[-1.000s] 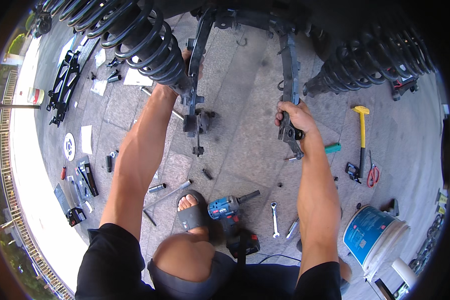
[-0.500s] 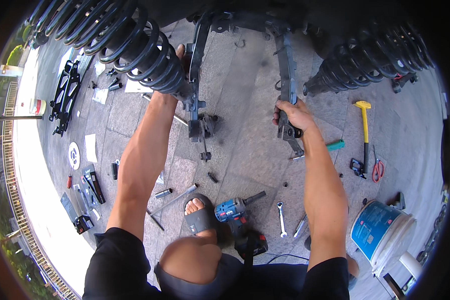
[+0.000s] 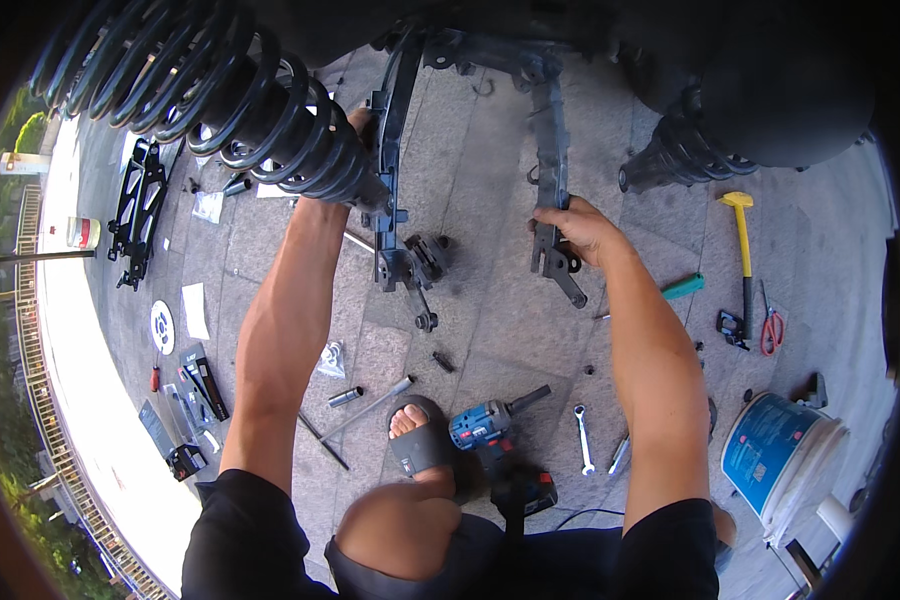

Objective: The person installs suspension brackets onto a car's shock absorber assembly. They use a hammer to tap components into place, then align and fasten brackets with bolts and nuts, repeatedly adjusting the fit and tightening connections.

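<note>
A black metal frame point(image 3: 550, 130) with two long side rails runs down toward me from a dark assembly overhead. My right hand point(image 3: 585, 230) is closed around the lower part of its right rail, just above a bracket end point(image 3: 570, 285). My left hand point(image 3: 359, 120) reaches up beside the left rail point(image 3: 394, 150). A large black coil-spring shock absorber point(image 3: 260, 120) covers most of that hand, and only a fingertip shows past it, close to the rail. A jointed link with a bolt point(image 3: 425, 318) hangs from the left rail's lower end.
A second shock absorber point(image 3: 670, 150) hangs at the right. On the paving lie a blue impact wrench point(image 3: 482, 425), a combination spanner point(image 3: 583, 440), a yellow hammer point(image 3: 743, 240), red scissors point(image 3: 771, 330), sockets point(image 3: 345, 397) and a black metal arm point(image 3: 138, 215). A bucket point(image 3: 770, 455) stands lower right.
The view has shifted, and ground objects now appear farther right. The right rail's lower end, with my right hand on it, has moved left and inward. My left hand stays behind the spring.
</note>
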Motion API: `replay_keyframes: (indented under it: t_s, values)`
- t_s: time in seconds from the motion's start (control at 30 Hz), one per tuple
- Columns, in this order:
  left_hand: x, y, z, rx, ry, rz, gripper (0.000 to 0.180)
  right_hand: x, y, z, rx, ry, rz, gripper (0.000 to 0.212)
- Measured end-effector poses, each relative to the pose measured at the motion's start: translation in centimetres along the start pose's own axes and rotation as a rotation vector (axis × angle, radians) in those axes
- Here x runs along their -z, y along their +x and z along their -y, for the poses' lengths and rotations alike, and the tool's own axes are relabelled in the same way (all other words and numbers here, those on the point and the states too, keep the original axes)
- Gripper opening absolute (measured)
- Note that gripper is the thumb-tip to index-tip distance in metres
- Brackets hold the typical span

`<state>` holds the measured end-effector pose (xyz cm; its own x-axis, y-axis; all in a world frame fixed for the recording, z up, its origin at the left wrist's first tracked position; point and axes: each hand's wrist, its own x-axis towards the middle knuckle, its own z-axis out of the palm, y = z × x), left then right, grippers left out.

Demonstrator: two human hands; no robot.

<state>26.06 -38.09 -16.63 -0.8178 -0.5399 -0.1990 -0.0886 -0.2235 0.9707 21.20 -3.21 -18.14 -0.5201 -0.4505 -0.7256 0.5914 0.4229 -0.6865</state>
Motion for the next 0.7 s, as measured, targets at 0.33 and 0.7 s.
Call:
replay_keyframes:
  t_s: [0.33,0.7]
  values:
    - [-1.0,-0.1,-3.6,0.07,0.004,0.184,0.033,-1.4,0.0,-0.9,0.096,0.171,-0.097,0.016]
    - [-5.1,-1.6,-4.4,0.275,-0.106,0.185,0.054,-1.5,0.0,-1.5,0.148,0.132,-0.148,0.025]
